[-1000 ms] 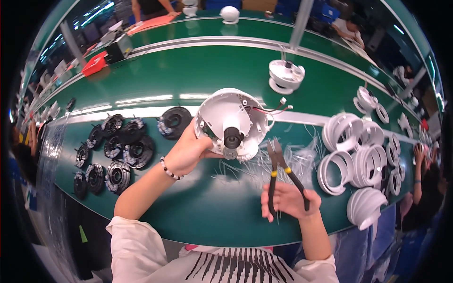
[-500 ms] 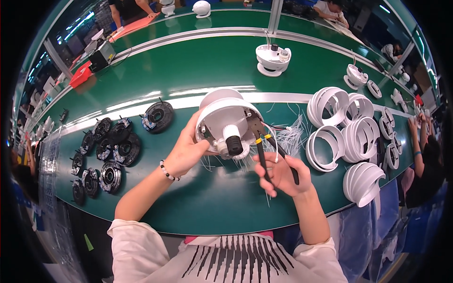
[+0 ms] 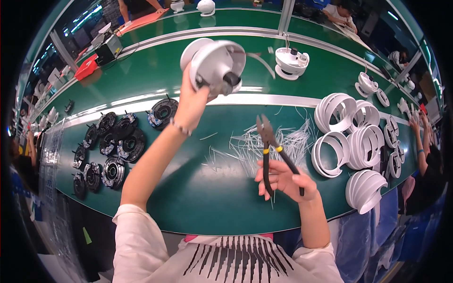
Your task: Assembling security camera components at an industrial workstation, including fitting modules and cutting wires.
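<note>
My left hand point(image 3: 189, 101) grips a white dome-shaped camera housing point(image 3: 216, 66) with a dark lens at its front, held up and far out over the green table point(image 3: 198, 198). My right hand point(image 3: 283, 181) holds black cutting pliers point(image 3: 270, 146) with yellow bands on the handles, jaws pointing away from me. The pliers hover above a heap of cut white plastic ties point(image 3: 264, 146) lying on the table.
Several black round parts point(image 3: 111, 146) lie at the left. Stacks of white rings point(image 3: 358, 141) stand at the right. Another white dome unit point(image 3: 291, 61) sits on the far belt behind a metal rail point(image 3: 264, 100). A red box point(image 3: 87, 68) is far left. Another person's arm point(image 3: 422, 141) reaches in at the right edge.
My left hand has lifted the white housing from the table near the pliers and carried it up and away. My right hand with the pliers has pulled back from it.
</note>
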A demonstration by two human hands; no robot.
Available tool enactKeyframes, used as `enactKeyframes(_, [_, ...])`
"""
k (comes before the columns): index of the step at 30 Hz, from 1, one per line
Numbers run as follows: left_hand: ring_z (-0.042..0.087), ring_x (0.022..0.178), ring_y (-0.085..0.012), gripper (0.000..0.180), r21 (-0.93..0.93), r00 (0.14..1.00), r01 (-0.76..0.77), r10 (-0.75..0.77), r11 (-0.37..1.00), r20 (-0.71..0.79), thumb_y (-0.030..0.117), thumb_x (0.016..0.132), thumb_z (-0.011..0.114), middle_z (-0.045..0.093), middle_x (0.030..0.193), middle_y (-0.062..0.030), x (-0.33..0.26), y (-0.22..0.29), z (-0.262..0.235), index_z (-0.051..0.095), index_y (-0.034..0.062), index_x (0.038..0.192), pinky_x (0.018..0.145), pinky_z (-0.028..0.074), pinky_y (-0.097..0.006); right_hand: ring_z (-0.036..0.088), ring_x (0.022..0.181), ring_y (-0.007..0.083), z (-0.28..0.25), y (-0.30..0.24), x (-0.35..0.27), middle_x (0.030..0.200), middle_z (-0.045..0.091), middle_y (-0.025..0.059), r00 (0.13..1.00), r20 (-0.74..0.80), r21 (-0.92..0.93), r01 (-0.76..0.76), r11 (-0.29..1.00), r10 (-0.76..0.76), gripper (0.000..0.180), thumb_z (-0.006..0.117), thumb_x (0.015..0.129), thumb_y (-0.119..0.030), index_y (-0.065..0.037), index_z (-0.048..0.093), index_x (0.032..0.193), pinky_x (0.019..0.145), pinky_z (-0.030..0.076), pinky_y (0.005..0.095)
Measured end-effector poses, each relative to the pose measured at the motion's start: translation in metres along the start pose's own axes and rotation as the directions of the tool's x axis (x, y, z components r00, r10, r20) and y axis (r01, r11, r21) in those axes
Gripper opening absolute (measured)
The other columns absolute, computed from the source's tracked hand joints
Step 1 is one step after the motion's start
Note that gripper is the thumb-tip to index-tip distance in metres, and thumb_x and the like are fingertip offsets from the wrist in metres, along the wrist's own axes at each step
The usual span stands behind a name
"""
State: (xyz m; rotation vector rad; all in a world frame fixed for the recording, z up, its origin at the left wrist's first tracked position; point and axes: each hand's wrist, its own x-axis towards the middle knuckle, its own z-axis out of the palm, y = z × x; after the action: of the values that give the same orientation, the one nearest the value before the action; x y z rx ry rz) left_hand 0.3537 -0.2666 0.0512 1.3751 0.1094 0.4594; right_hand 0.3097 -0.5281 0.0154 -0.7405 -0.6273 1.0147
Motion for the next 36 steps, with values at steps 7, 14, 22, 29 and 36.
enactKeyframes(7, [0.048, 0.097, -0.0336, 0.026, -0.644, 0.857, 0.467, -0.489, 0.606, 0.161, -0.001, 0.073, 0.037, 0.043, 0.106, -0.0227, 0.111, -0.089, -0.006, 0.038, -0.008, 0.097, 0.085, 0.046, -0.043, 0.049, 0.098, 0.019, 0.013, -0.003, -0.004, 0.114, 0.049, 0.0137, 0.992, 0.034, -0.709, -0.06, 0.703, 0.119, 0.063, 0.064, 0.067, -0.014, 0.001, 0.039, 0.123, 0.085, 0.038, 0.0303])
enactKeyframes(14, [0.041, 0.104, -0.0378, 0.062, -0.635, 0.823, 0.47, -0.565, 0.613, 0.063, 0.027, 0.084, 0.051, 0.029, 0.121, -0.0256, 0.117, -0.096, -0.017, 0.018, -0.0044, 0.126, 0.089, 0.042, -0.039, 0.044, 0.101, 0.0262, 0.049, 0.03, -0.013, 0.112, 0.045, 0.0114, 0.989, -0.054, -0.999, -0.054, 0.004, -0.136, 0.059, 0.068, 0.061, -0.023, -0.004, 0.047, 0.113, 0.084, 0.034, 0.0359])
enactKeyframes(22, [0.051, 0.096, -0.014, 0.028, 0.402, 0.978, 0.022, -0.103, 0.916, 0.182, 0.024, 0.084, 0.05, 0.055, 0.106, -0.0051, 0.039, -0.034, -0.063, 0.053, 0.0063, 0.105, 0.075, 0.044, -0.027, 0.033, 0.115, 0.0323, 0.039, 0.055, -0.014, 0.126, 0.035, 0.0151, 0.995, -0.024, -0.992, -0.036, -0.123, -0.1, 0.071, 0.07, 0.061, -0.036, -0.003, 0.041, 0.117, 0.093, 0.026, 0.0495])
enactKeyframes(29, [0.051, 0.096, -0.0333, 0.032, 0.978, 0.984, -0.178, 0.027, 0.113, 0.176, 0.021, 0.071, 0.059, 0.054, 0.101, -0.0194, 0.014, -0.028, -0.157, 0.052, 0.0031, 0.096, 0.087, 0.038, -0.039, 0.056, 0.075, 0.0265, -0.008, -0.044, -0.04, 0.083, 0.058, 0.013, 0.327, -0.363, -0.714, -0.699, 0.035, -0.873, 0.029, 0.066, 0.068, -0.017, -0.001, 0.058, 0.091, 0.066, 0.044, 0.0327])
enactKeyframes(36, [0.048, 0.102, -0.0333, 0.066, 0.976, 0.981, -0.111, -0.134, 0.186, 0.138, 0.025, 0.07, 0.064, 0.05, 0.11, -0.0215, 0.015, -0.031, -0.159, 0.032, 0.0022, 0.123, 0.087, 0.04, -0.037, 0.058, 0.055, 0.0267, -0.078, -0.051, -0.059, 0.058, 0.058, 0.0155, 0.404, -0.525, -0.524, -0.847, -0.09, -0.749, 0.039, 0.063, 0.07, -0.037, 0.002, 0.062, 0.065, 0.055, 0.043, 0.0346])
